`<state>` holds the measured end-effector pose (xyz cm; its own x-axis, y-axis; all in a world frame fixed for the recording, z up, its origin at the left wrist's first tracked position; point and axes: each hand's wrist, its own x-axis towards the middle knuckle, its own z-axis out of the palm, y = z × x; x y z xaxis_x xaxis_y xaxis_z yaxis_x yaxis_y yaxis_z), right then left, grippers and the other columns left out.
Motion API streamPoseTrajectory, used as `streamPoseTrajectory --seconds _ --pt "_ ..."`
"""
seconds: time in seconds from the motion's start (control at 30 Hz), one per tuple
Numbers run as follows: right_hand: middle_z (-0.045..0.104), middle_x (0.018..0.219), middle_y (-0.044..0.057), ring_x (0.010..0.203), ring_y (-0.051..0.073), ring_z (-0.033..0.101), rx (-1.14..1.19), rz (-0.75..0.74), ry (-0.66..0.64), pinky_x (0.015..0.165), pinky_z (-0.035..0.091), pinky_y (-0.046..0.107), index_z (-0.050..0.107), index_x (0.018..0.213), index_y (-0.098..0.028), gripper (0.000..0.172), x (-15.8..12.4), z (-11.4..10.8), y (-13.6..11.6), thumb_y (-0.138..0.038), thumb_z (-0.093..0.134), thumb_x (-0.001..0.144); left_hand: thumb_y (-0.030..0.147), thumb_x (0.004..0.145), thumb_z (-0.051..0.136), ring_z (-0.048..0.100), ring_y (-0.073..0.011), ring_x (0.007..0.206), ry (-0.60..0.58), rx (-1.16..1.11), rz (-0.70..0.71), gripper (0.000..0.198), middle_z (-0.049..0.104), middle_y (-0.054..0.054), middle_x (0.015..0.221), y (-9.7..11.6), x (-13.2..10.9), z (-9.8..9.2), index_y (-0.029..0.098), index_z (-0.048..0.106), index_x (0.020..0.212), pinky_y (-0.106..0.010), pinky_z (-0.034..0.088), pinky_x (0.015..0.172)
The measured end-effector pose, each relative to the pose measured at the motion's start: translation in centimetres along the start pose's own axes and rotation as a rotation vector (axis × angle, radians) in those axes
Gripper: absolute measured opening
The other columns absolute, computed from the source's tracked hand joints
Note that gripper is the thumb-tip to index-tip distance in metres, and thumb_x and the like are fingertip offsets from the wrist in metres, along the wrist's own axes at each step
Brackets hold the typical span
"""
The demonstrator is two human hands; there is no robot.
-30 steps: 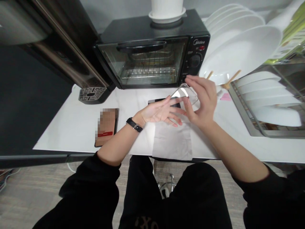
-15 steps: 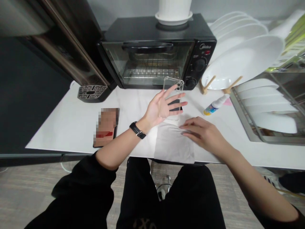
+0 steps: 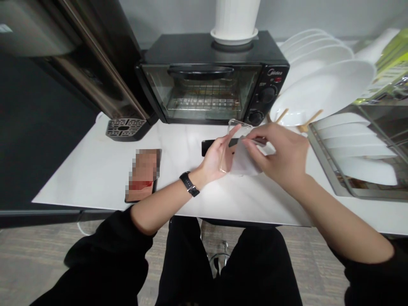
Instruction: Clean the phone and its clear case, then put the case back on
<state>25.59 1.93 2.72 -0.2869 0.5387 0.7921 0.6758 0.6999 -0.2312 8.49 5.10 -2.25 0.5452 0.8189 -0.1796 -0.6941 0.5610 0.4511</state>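
My left hand point(image 3: 214, 160) holds a clear phone case point(image 3: 224, 165) tilted up over the counter, the fingers partly hidden behind it. In a pinch between thumb and fingers, my right hand point(image 3: 282, 148) grips a light grey cloth point(image 3: 245, 162). The cloth hangs against the case and covers much of it. A dark, flat, phone-like object point(image 3: 208, 148) lies on the counter behind my left hand, its right part hidden by the hands.
A toaster oven point(image 3: 204, 91) stands at the back with a white pot point(image 3: 236, 19) on top. To the left are a phone point(image 3: 145, 174) with a blurred screen and a drinks machine's drip tray point(image 3: 126, 128). White plates point(image 3: 328, 89) and a rack of dishes point(image 3: 353, 144) fill the right.
My right hand has lifted the cloth off the counter and brought it up to the case. My left hand's spread fingers have closed in around the case. The spray bottle is now hidden.
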Motion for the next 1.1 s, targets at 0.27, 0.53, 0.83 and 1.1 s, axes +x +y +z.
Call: streamPoseTrajectory --seconds 0.27,0.53,0.83,1.1 --pt "0.079 0.138 0.017 0.127 0.03 0.076 0.095 -0.351 -0.321 0.104 0.066 0.047 0.072 0.137 -0.011 0.051 -2.7 4.5 2.3 -0.052 0.055 0.111 0.048 0.114 0.036 0.08 -0.0305 0.119 0.09 0.027 0.141 0.063 0.082 -0.007 0.123 0.7 -0.4 0.6 0.039 0.029 0.176 -0.053 0.055 0.112" --pt "0.048 0.172 0.025 0.161 0.041 0.048 -0.126 -0.175 -0.449 0.134 0.032 0.073 0.04 0.17 -0.007 0.097 -2.6 4.6 4.3 -0.08 0.036 0.105 0.049 0.116 0.037 0.071 -0.0138 0.056 0.19 0.073 0.016 0.058 0.081 -0.002 0.093 -0.1 -0.4 1.0 0.032 0.042 0.171 -0.025 0.056 0.057" --pt "0.061 0.158 0.033 0.152 0.042 0.06 -0.007 -0.299 -0.494 0.132 0.041 0.065 0.052 0.158 0.006 0.118 -3.4 4.9 1.6 -0.093 0.04 0.094 0.052 0.116 0.037 0.078 -0.0249 0.12 0.195 0.118 0.231 0.057 0.078 -0.008 0.131 0.6 -0.1 0.4 0.044 0.036 0.172 -0.043 0.061 0.105" --pt "0.064 0.151 0.036 0.145 0.045 0.066 -0.151 -0.19 -0.475 0.13 0.043 0.069 0.059 0.15 0.009 0.106 -4.1 4.9 -0.3 -0.084 0.041 0.102 0.055 0.116 0.033 0.075 -0.023 0.128 0.231 0.115 0.288 0.057 0.072 -0.006 0.141 1.1 0.1 0.1 0.054 0.027 0.173 -0.038 0.063 0.1"
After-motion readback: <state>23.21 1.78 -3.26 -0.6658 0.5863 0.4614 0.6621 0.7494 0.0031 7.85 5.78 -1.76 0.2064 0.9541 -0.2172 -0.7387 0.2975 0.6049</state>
